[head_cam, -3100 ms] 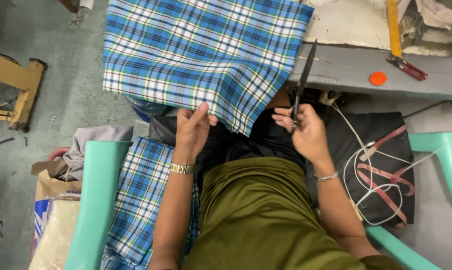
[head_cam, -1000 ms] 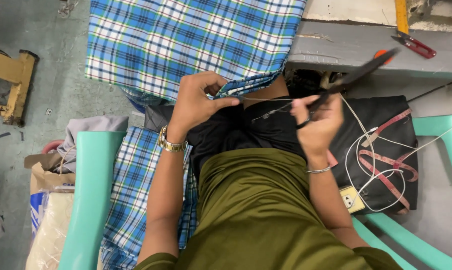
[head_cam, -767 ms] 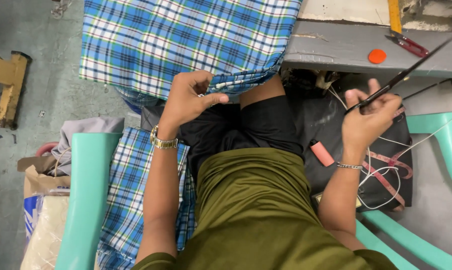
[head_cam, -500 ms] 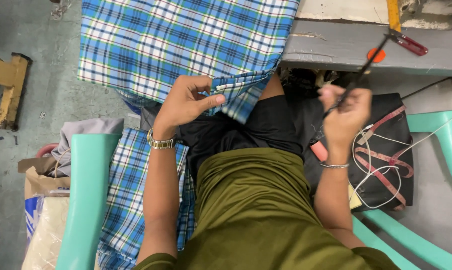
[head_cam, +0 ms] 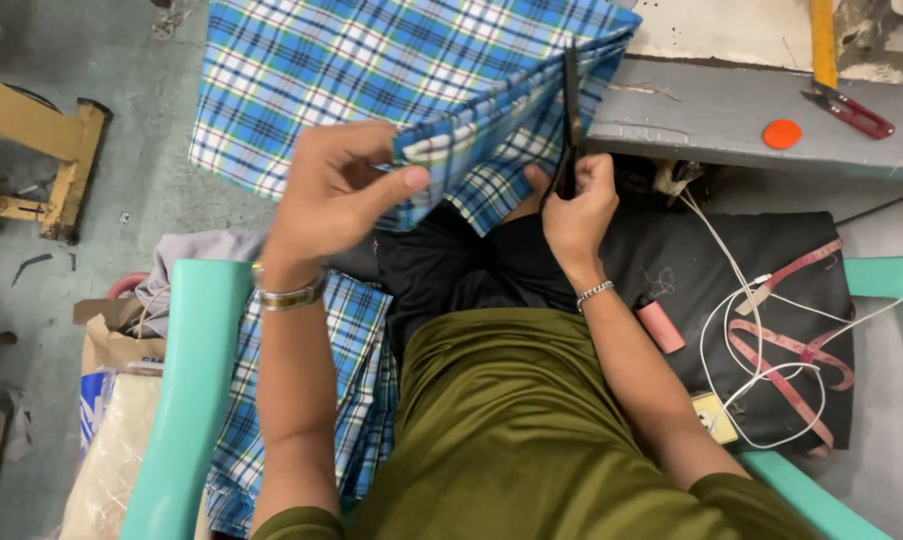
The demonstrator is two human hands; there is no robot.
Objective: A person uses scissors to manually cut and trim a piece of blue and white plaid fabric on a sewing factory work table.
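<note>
A blue, white and green plaid cloth (head_cam: pixel 371 70) hangs from the grey table edge toward my lap. My left hand (head_cam: pixel 336 195) is raised and pinches a folded edge of this cloth between thumb and fingers. My right hand (head_cam: pixel 574 200) grips black scissors (head_cam: pixel 570 110) by the handles, the blades pointing up along the fold of the cloth near the table edge. More plaid cloth (head_cam: pixel 311 400) drapes over the teal chair arm (head_cam: pixel 186 400) at my left.
On the grey table (head_cam: pixel 731 120) lie an orange disc (head_cam: pixel 782 133), a red-handled tool (head_cam: pixel 851 110) and a yellow ruler (head_cam: pixel 822 40). A black mat (head_cam: pixel 731 280) at my right holds a pink lighter (head_cam: pixel 660 326), white cable and pink tape measure. A wooden frame (head_cam: pixel 41 160) stands on the floor at left.
My right hand swung the scissors from out at the right back to the cloth's fold. My left hand lifted the cloth edge higher.
</note>
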